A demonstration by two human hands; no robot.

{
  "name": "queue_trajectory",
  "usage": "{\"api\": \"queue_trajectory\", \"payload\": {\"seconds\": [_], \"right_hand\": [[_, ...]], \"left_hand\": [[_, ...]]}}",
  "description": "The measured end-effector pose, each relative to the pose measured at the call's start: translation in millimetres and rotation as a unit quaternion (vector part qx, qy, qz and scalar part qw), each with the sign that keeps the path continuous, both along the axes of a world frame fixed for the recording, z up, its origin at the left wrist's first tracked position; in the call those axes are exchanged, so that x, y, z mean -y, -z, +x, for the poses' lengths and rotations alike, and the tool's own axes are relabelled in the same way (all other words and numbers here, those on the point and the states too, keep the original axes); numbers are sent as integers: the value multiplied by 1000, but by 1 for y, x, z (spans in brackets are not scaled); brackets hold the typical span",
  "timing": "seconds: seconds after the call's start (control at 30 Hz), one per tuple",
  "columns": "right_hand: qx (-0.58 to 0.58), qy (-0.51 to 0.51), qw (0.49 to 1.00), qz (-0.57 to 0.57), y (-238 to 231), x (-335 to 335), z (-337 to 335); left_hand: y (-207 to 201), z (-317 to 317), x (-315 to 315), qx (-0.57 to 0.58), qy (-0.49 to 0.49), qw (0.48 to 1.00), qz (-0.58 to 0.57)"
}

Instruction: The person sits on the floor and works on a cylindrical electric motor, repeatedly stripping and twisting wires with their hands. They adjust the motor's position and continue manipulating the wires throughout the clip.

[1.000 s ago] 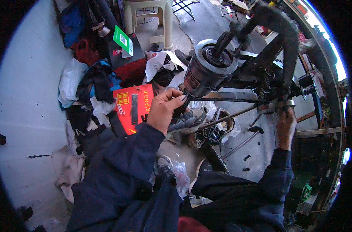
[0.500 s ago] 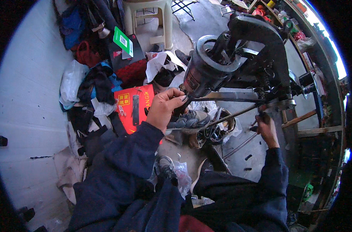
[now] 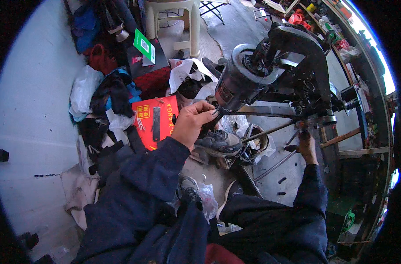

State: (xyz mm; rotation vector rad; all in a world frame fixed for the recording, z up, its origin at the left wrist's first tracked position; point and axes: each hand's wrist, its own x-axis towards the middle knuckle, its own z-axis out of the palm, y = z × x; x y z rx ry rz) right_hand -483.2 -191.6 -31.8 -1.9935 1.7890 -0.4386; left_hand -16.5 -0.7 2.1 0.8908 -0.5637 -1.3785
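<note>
A black hand-cranked sewing machine (image 3: pixel 240 81) of the cobbler's kind stands in front of me, its round head toward my left hand. My left hand (image 3: pixel 192 123) is closed in a pinch under the head, holding the edge of a dark piece of material (image 3: pixel 210 124); its full shape is hidden. At the machine's right side, my right hand (image 3: pixel 308 147) reaches up under the rim of the crank wheel (image 3: pixel 317 122). Its fingers are curled round the crank handle, mostly hidden by the wheel. A grey sports shoe (image 3: pixel 220 143) lies below the head, apart from my left hand.
A red box (image 3: pixel 165 112) with a dark strip on it lies at left, beside bags and cloth. Behind stands a pale plastic stool (image 3: pixel 189 26). A green card (image 3: pixel 142 45) rests near it. Cluttered shelves (image 3: pixel 359 66) run along the right. A metal rod (image 3: pixel 275 166) slants below the machine.
My right hand has shifted slightly right and turned, with more of it behind the wheel rim. The left hand keeps its pinch at the head. The whole view has shifted a little.
</note>
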Motion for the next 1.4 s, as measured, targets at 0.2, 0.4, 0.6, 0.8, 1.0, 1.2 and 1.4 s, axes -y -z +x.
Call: {"api": "queue_trajectory", "payload": {"seconds": [0.2, 0.4, 0.6, 0.8, 1.0, 1.2, 1.4], "right_hand": [[61, -45, 994, 80, -75, -53, 74], [-10, 13, 976, -218, -126, -36, 48], [-79, 74, 963, -247, -97, 8, -23], [-72, 33, 988, -133, -29, 24, -51], [31, 11, 999, 39, 15, -11, 10], [-119, -43, 991, 54, -32, -32, 45], [-106, -69, 991, -34, -110, -75, 97]], "left_hand": [[-4, -2, -1, -8, -7, 1000, 5], [-5, -2, -2, 7, 10, 1000, 9], [-3, -6, -2, -8, -10, 1000, 9], [-4, -5, -3, -7, 1, 1000, 14], [-4, -7, -1, -3, -25, 1000, 11], [-4, -3, 0, -11, 5, 1000, 8], [-2, -5, 0, 16, 6, 1000, 7]]}}
